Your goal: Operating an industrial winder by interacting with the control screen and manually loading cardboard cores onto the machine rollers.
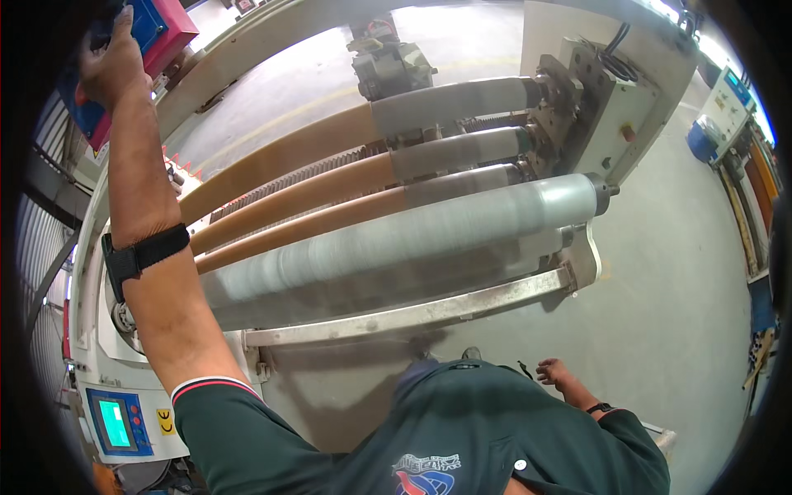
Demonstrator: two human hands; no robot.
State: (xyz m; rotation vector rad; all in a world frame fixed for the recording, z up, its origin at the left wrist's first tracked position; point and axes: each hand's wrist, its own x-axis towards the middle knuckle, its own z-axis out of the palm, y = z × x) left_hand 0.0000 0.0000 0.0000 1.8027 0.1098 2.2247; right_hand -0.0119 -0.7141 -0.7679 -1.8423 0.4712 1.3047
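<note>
My left arm reaches up to the far left, a black strap on its forearm. At its end my left hand [115,70] is against a blue and red control box [161,37]; one digit stretches upward, apart from the others, which are partly in shadow. Low at my right side hangs my right hand [553,373], its fingers loosely apart and nothing in them. In front of me lies a roller machine. Its nearest large roller [396,235] looks wrapped in a clear, whitish film. Behind it run several slimmer rollers [330,136], brown on the left and grey on the right.
A metal bar [412,322] crosses the machine's front. Lower left is a blue panel with a lit green screen [115,423]. A white end housing [635,107] closes the right side. Farther right stand a control cabinet [726,103], a blue bin [704,139] and long leaning rolls [738,219].
</note>
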